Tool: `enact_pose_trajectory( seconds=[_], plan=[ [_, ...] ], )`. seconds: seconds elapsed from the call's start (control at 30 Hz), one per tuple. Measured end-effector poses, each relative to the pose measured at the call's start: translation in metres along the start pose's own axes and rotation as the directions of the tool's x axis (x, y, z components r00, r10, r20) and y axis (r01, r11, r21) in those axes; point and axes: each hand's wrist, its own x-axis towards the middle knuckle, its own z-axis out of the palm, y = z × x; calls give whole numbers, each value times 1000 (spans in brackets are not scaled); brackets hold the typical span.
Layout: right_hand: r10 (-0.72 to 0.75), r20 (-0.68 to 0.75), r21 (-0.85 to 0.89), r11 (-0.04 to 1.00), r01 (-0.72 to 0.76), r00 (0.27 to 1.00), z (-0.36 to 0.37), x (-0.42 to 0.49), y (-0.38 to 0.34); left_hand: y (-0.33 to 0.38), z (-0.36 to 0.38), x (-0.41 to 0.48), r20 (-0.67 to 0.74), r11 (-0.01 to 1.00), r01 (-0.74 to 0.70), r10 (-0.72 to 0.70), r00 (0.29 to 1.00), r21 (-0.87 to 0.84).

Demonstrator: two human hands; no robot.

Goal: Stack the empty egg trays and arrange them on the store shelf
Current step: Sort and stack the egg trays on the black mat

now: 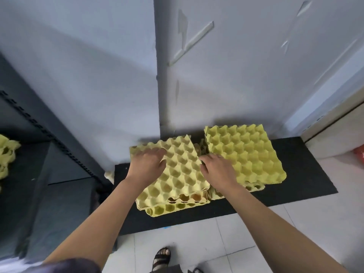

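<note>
Two piles of yellow egg trays lie on a black mat (299,174) against the wall. The left pile's top tray (183,174) sits skewed over the trays beneath it. My left hand (149,164) grips that tray's left edge, fingers curled over the rim. My right hand (216,170) holds its right edge, in the gap between the two piles. The right pile (248,154) stands a little farther back, its top tray untouched. Brown shapes show in the cups of a lower tray at the left pile's front; I cannot tell what they are.
A dark metal shelf rack (49,134) stands at the left, with more yellow trays (6,154) on it at the frame's edge. White floor tiles (256,243) spread in front of the mat. My sandalled foot (161,259) is at the bottom. A red object (359,154) lies far right.
</note>
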Motion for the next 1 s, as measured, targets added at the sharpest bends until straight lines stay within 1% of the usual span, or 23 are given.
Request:
enact_pose_trajectory(
  seconds=[0.13, 0.2, 0.27, 0.33, 0.43, 0.53, 0.6, 0.67, 0.7, 0.77, 0.8, 0.83, 0.87, 0.9, 0.93, 1.0],
  plan=[
    [-66, 67, 90, 994, 60, 996, 18, 17, 8, -3, 18, -15, 0, 990, 140, -140, 990, 0],
    [-79, 120, 133, 989, 63, 990, 30, 21, 12, -5, 30, -26, -6, 974, 225, -225, 974, -2],
    [-78, 187, 169, 985, 46, 979, 44, 23, 18, -4, 43, -36, 27, 949, 316, -316, 948, 8],
    [-60, 245, 191, 982, 12, 968, 58, 23, 23, -4, 56, -45, 63, 921, 389, -388, 920, -4],
    [-3, 339, 225, 971, -78, 941, 79, 24, 28, -5, 75, -55, 109, 874, 486, -484, 868, 14],
    [70, 419, 203, 965, -169, 905, 97, 27, 29, -11, 94, -61, 176, 819, 573, -570, 803, 40],
    [122, 443, 188, 956, -225, 888, 111, 30, 29, -18, 105, -62, 212, 776, 630, -623, 753, 41],
    [174, 433, 202, 938, -283, 884, 121, 34, 28, -24, 115, -62, 228, 706, 708, -694, 683, 28],
    [212, 426, 223, 917, -329, 880, 127, 35, 28, -28, 120, -61, 237, 655, 755, -736, 634, 14],
    [291, 421, 282, 858, -429, 859, 138, 38, 30, -39, 131, -59, 293, 509, 859, -816, 499, -46],
    [316, 432, 305, 830, -466, 845, 144, 39, 31, -44, 137, -58, 335, 423, 899, -835, 436, -115],
    [332, 449, 322, 806, -497, 829, 148, 39, 32, -48, 141, -57, 370, 336, 919, -843, 391, -206],
    [343, 461, 338, 785, -519, 818, 153, 40, 33, -51, 146, -56, 394, 271, 915, -838, 378, -300],
    [353, 459, 354, 769, -533, 815, 157, 40, 34, -53, 149, -55, 407, 229, 901, -832, 377, -368],
    [364, 446, 371, 757, -539, 818, 160, 40, 35, -55, 152, -55, 400, 216, 884, -830, 390, -414],
    [384, 407, 399, 741, -539, 829, 161, 41, 34, -55, 155, -54, 362, 221, 867, -842, 401, -447]
  ],
)
